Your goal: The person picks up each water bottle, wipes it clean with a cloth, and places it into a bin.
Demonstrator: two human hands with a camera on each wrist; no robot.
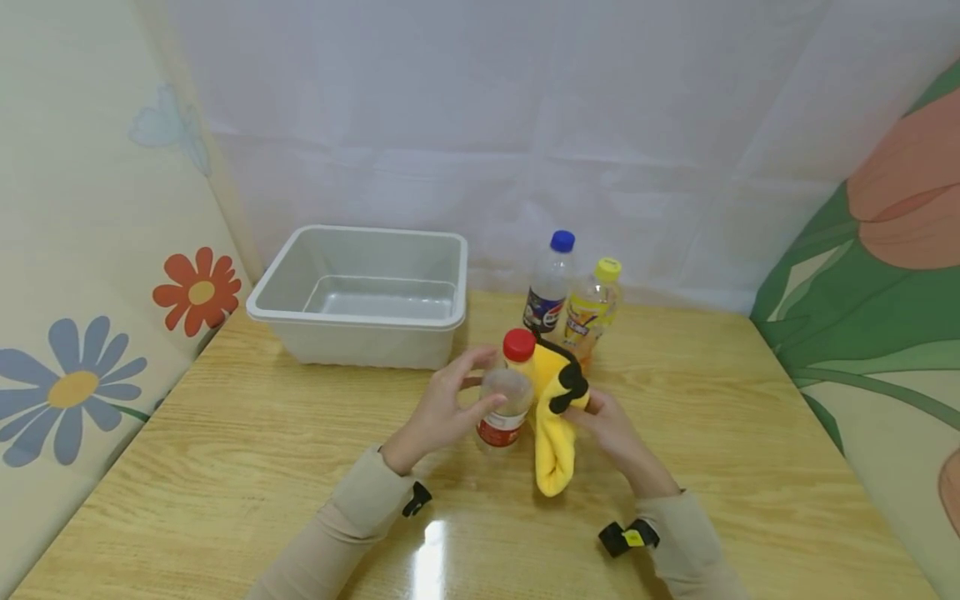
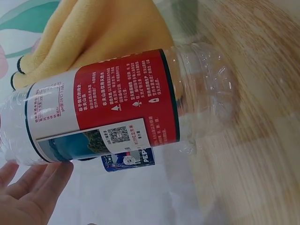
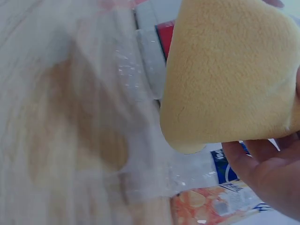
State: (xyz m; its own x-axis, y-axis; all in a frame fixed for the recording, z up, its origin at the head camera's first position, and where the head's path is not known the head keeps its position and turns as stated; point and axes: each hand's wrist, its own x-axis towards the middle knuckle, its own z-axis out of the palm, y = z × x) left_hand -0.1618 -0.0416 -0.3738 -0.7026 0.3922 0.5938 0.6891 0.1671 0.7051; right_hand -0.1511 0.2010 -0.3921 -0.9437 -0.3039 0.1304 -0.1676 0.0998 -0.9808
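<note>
A clear plastic bottle (image 1: 501,429) with a red cap and red-and-white label stands upright on the wooden table. My left hand (image 1: 446,408) is at its left side, thumb overlapping the bottle in the head view. In the left wrist view, extended fingers (image 2: 54,185) reach the bottle's edge near its upper part without wrapping round it. My right hand (image 1: 611,425) pinches a fuzzy yellow cloth (image 1: 553,442) with black trim, folded and hanging beside the bottle. The right wrist view shows the cloth (image 3: 229,75) bulging above the fingers; part of the bottle is hidden behind it.
Behind the cloth stand a blue-capped Pepsi bottle (image 1: 546,304) and a yellow-capped bottle (image 1: 592,312) with orange on its label. A light grey plastic bin (image 1: 360,340) sits at the back left. White sheeting (image 1: 637,150) hangs along the table's far edge.
</note>
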